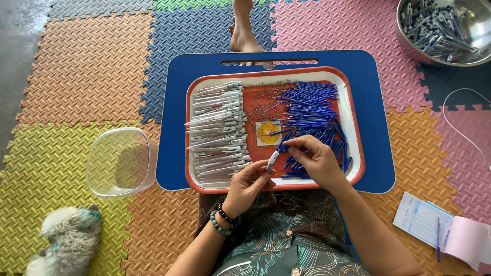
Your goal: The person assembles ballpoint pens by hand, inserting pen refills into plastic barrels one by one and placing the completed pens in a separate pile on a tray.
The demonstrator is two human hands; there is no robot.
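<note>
Blue refills (pixel 312 107) fill the orange-red, white-rimmed tray (pixel 353 110) on a blue board (pixel 376 128). Pink, orange, yellow and blue textured mats (pixel 76 76) surround it.

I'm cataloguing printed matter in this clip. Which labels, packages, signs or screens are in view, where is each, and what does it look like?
Square label: middle of the orange tray, white with a yellow round design, just above both hands.
Receipt pad: on the floor mat at lower right, white lined sheet over pink pages, a blue pen lying on it.
No packages, signs or screens.

Colourful interlocking foam floor mats (pixel 76 82)
</note>
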